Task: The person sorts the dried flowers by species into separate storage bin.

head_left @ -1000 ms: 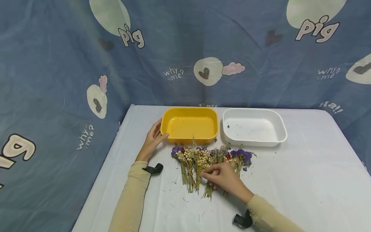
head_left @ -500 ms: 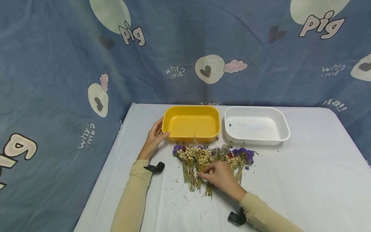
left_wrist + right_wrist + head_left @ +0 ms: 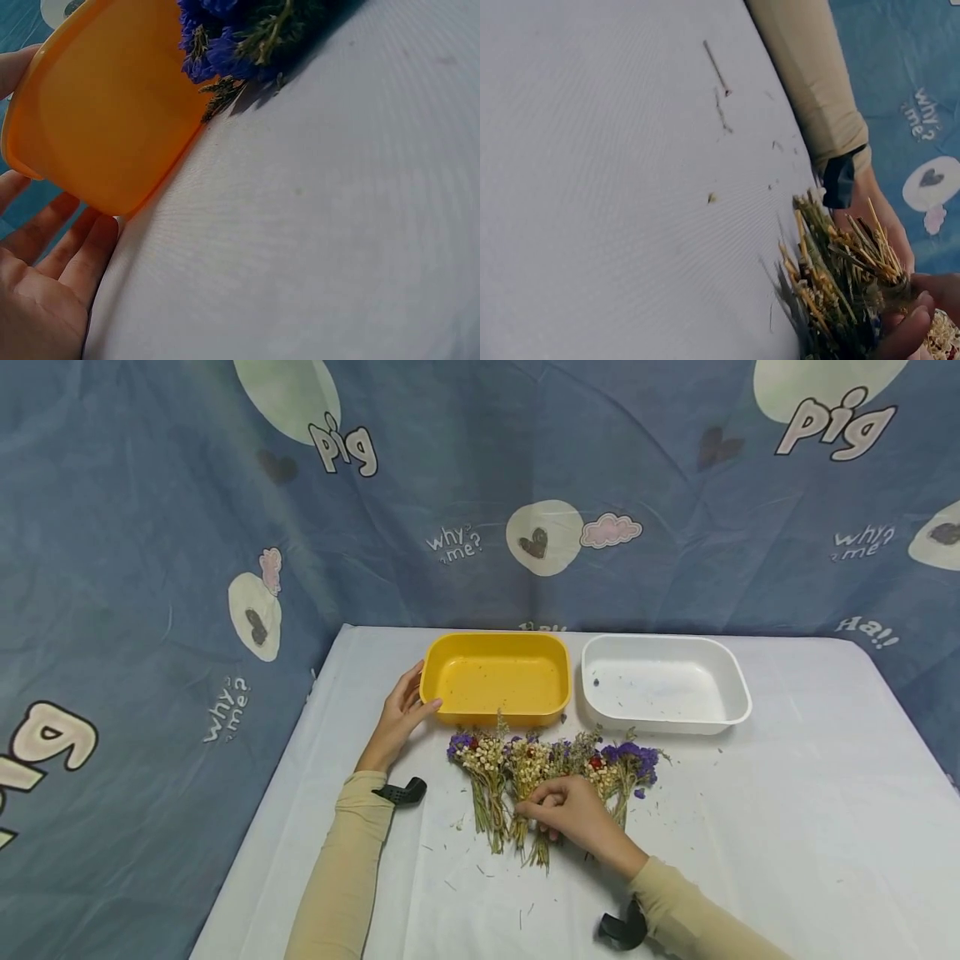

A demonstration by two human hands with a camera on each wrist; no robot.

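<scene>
Creased blue fabric [image 3: 420, 485] hangs behind and beside the white-covered bench [image 3: 810, 793], printed with pale rounded shapes [image 3: 561, 531], pink clouds [image 3: 611, 530] and "pig" lettering [image 3: 830, 435]. In the dimmer right wrist view, what seems the same fabric shows beyond the bench's edge.

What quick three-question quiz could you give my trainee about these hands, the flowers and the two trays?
1. Multiple choice: what does the left hand touch? A, the blue backdrop; B, the yellow tray; C, the right sleeve.
2. True or false: seen from the head camera, the white tray stands to the right of the yellow tray.
3. Fill in the blank: the right hand pinches some of the flowers by their ____.

Key: 1, B; 2, true; 3, stems.
</scene>
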